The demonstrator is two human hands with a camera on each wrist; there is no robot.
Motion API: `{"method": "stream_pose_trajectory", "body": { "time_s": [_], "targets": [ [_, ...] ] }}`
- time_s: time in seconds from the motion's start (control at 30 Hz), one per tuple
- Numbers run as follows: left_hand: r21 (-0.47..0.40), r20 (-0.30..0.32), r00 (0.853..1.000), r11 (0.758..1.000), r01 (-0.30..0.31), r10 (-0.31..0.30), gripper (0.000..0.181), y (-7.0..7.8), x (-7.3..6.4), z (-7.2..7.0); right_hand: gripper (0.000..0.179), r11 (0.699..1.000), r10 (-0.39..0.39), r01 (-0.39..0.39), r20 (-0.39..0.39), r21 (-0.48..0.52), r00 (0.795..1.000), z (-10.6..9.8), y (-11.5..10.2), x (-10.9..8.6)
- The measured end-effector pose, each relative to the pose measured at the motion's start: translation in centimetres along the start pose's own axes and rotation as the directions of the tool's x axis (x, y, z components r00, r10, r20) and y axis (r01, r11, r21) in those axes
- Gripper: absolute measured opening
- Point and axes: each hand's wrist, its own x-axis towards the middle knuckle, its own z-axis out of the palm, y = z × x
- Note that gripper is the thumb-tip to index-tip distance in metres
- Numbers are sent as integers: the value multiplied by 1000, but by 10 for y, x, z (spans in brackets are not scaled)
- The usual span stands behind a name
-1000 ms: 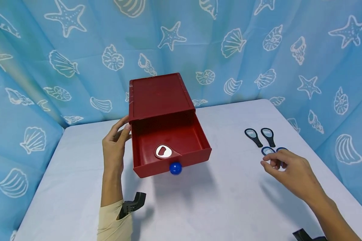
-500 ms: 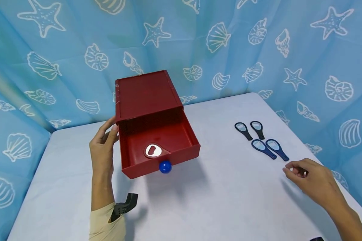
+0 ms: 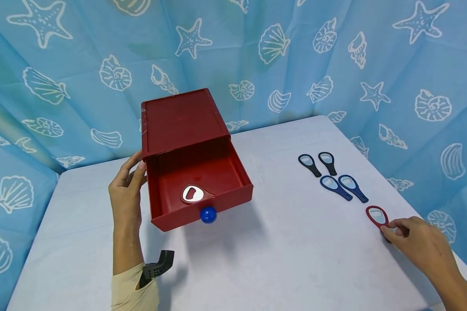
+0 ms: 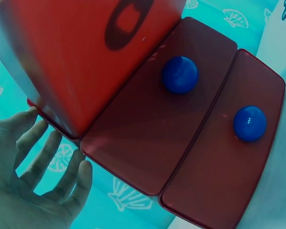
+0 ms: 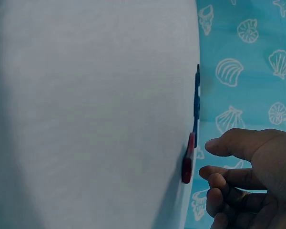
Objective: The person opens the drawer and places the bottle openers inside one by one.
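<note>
A dark red drawer unit (image 3: 180, 121) stands at the back left, its top drawer (image 3: 237, 190) pulled out. Inside that drawer lies a red bottle opener (image 3: 193, 194) with a shiny metal inset. My left hand (image 3: 126, 190) touches the unit's left side; in the left wrist view its spread fingertips (image 4: 81, 155) meet the edge. At the right, another red bottle opener (image 3: 377, 215) lies on the table by the fingertips of my right hand (image 3: 422, 242). In the right wrist view a gap shows between the thumb (image 5: 219, 147) and this opener's handle (image 5: 187, 167).
Two blue bottle openers (image 3: 336, 187) and two black ones (image 3: 309, 165) lie beyond the red one on the white table (image 3: 280, 242). Two shut drawers with blue knobs (image 4: 180, 75) sit below the pulled-out one. A shell-patterned blue curtain (image 3: 253, 56) hangs behind.
My right hand has moved right and nearer, uncovering first the blue bottle openers, then the red one. The head view has turned slightly right. My left hand stays at the unit.
</note>
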Motion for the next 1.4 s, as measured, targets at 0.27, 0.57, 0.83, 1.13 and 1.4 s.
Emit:
{"method": "stream_pose_trajectory", "body": {
  "time_s": [0.27,0.57,0.83,1.13,1.4],
  "targets": [
    [16,-4,1000,1000,2,-2,44,1,0,0,40,998,55,-54,26,-39,998,7,11,-3],
    [23,-14,1000,1000,20,-19,43,2,1,-3,39,990,130,-128,53,-53,990,10,2,1],
    [38,2,1000,999,12,-12,41,2,5,-3,40,986,166,-166,6,-27,986,5,-6,-4],
    [43,3,1000,999,18,-18,41,2,5,-3,32,999,23,-18,-116,40,993,-10,-28,-6],
    [38,8,1000,999,2,-2,41,0,5,-4,30,990,-125,135,-169,47,978,-26,-64,-2]
  ]
}}
